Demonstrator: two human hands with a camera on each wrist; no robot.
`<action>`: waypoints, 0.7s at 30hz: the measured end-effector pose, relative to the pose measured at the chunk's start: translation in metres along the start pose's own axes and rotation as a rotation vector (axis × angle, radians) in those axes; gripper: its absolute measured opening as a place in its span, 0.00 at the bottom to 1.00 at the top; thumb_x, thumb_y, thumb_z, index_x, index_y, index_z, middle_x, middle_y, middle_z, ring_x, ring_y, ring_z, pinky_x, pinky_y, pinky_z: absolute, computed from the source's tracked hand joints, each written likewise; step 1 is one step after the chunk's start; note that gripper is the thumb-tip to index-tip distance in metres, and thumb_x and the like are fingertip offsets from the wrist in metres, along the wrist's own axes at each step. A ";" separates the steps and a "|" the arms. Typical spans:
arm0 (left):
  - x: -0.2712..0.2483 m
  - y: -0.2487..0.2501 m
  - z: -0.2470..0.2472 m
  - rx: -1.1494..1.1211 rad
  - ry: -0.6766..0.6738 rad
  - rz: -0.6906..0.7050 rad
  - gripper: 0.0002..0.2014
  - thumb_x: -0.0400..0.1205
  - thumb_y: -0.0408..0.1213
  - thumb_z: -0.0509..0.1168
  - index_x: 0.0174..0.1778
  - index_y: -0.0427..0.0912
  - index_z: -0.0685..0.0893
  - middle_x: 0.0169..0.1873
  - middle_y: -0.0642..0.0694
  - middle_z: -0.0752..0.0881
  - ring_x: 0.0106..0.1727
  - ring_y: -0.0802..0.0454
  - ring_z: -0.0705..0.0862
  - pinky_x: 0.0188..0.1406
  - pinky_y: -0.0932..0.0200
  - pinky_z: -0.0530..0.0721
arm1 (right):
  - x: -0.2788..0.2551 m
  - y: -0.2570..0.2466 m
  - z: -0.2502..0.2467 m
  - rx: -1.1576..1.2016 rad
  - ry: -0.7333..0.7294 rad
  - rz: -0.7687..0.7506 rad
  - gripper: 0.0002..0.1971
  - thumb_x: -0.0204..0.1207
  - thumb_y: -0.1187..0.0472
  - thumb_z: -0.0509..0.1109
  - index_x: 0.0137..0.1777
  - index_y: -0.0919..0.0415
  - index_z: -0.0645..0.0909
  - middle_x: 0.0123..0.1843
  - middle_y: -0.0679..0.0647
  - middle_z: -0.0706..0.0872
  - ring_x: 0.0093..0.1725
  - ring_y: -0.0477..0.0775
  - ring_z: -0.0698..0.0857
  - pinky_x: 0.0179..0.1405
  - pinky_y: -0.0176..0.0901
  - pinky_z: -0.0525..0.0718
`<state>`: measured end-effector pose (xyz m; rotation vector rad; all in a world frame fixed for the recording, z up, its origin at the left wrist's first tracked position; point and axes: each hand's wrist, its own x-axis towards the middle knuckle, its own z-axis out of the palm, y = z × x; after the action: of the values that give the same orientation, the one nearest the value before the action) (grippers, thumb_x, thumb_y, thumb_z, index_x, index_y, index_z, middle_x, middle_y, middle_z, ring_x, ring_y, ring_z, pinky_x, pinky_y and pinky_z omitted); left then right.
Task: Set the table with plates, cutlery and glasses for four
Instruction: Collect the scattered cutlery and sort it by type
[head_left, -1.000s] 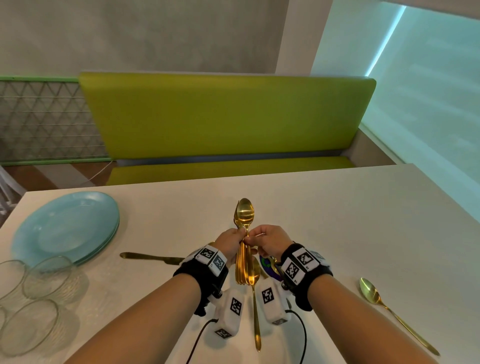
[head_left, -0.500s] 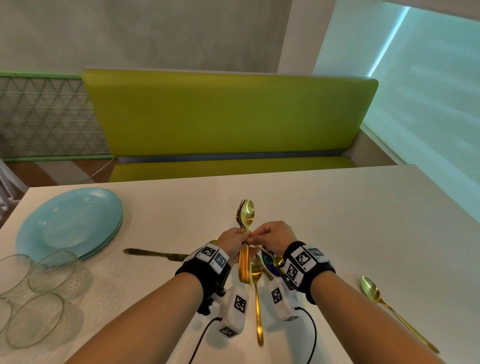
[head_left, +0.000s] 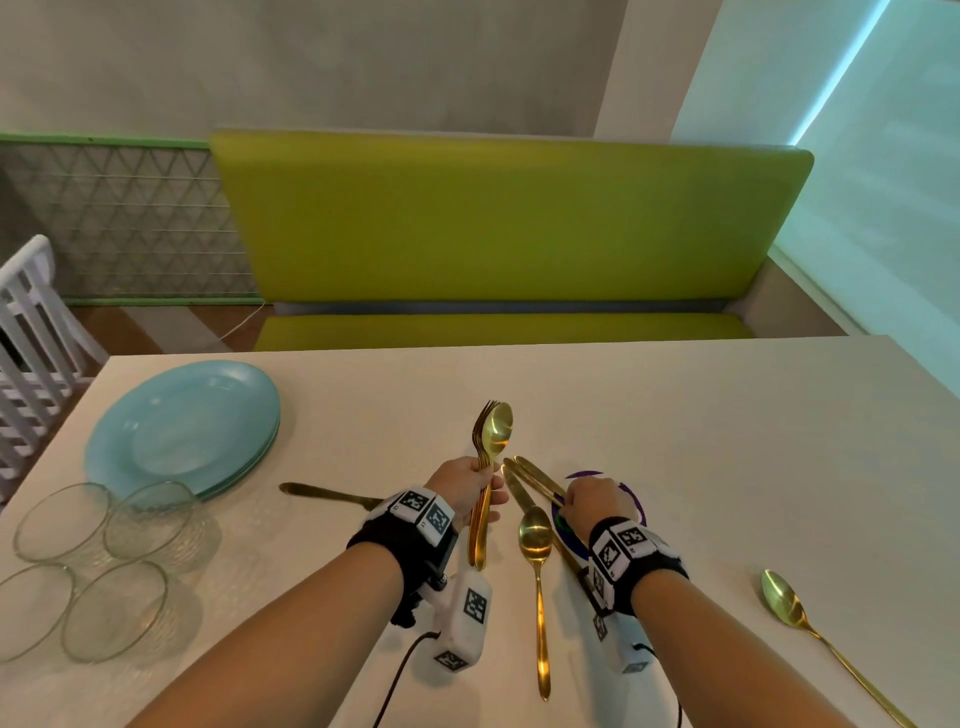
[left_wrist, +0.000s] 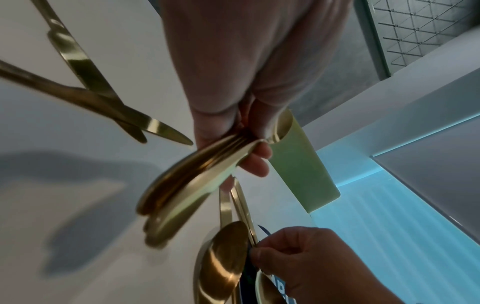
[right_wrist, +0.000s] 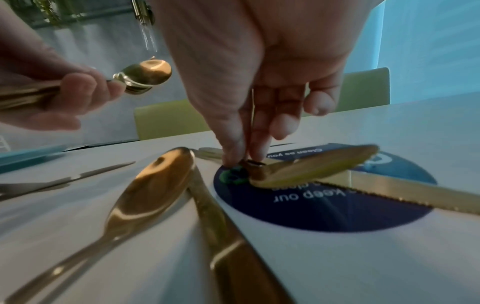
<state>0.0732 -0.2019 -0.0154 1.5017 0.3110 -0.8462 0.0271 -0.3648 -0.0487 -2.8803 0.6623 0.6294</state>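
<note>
white table (head_left: 675, 441) here. far left there's a stack of pale blue plates (head_left: 182, 431), with four clear glasses (head_left: 93, 566) clustered just in front of it. one gold knife (head_left: 327, 493) lies near the plates, more gold knives (head_left: 530, 483) cross a round blue sticker (head_left: 631, 499) mid-table, a gold spoon (head_left: 537, 582) beside them, another spoon (head_left: 810, 634) well off right.

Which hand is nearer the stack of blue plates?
Left. The left hand, gripping the cutlery bundle, sits just right of the blue plates; the right hand is farther right, over the round sticker.
</note>
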 end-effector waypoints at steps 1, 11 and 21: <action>0.000 -0.001 -0.001 0.002 0.002 0.004 0.07 0.87 0.31 0.54 0.52 0.38 0.77 0.37 0.45 0.79 0.38 0.52 0.82 0.42 0.54 0.84 | 0.001 -0.001 0.002 -0.029 0.001 -0.002 0.13 0.81 0.55 0.61 0.56 0.57 0.84 0.48 0.53 0.87 0.41 0.51 0.79 0.44 0.40 0.81; -0.005 -0.008 -0.018 0.097 0.039 0.005 0.10 0.86 0.29 0.56 0.60 0.37 0.77 0.38 0.45 0.81 0.38 0.53 0.82 0.43 0.56 0.84 | -0.008 -0.008 -0.007 -0.127 0.071 -0.035 0.12 0.81 0.54 0.59 0.58 0.57 0.80 0.53 0.52 0.86 0.56 0.54 0.84 0.63 0.47 0.76; -0.034 0.009 -0.038 0.378 -0.029 0.146 0.07 0.84 0.24 0.56 0.53 0.39 0.73 0.33 0.48 0.77 0.30 0.57 0.77 0.28 0.66 0.74 | -0.090 -0.036 -0.057 -0.557 0.175 -0.326 0.15 0.83 0.60 0.57 0.66 0.57 0.77 0.64 0.57 0.79 0.66 0.59 0.75 0.66 0.52 0.70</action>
<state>0.0677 -0.1571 0.0105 1.8353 0.0169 -0.8392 -0.0101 -0.3088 0.0414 -3.4718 0.0111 0.5906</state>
